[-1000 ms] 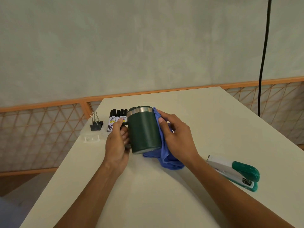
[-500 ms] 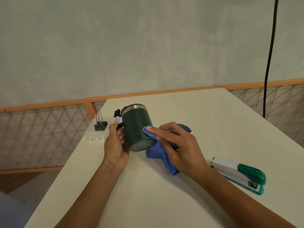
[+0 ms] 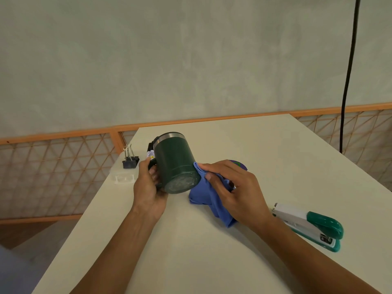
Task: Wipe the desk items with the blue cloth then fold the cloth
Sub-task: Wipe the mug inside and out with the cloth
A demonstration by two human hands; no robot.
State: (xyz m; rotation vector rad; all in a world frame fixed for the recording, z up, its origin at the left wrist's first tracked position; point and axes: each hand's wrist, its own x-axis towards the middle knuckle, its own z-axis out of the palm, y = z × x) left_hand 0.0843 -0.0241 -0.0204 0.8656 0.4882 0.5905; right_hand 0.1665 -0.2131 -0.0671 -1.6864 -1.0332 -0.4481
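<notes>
A dark green mug (image 3: 174,158) with a steel rim is tilted away from me, its pale bottom facing the camera. My left hand (image 3: 148,185) grips it by the handle side. My right hand (image 3: 233,189) holds the bunched blue cloth (image 3: 209,196) and presses a corner of it against the mug's lower right edge. The rest of the cloth hangs down onto the cream desk (image 3: 212,251). Black markers (image 3: 150,152) lie behind the mug, mostly hidden by it.
A black binder clip (image 3: 129,161) and a small white plastic piece (image 3: 124,178) sit near the desk's left edge. A green and white stapler (image 3: 309,227) lies at the right. A purple round object (image 3: 239,164) peeks out behind my right hand. A black cable (image 3: 347,81) hangs at the right.
The mug has been tipped from upright so its bottom faces me. My right hand slid the cloth down from the rim side to the mug's lower edge.
</notes>
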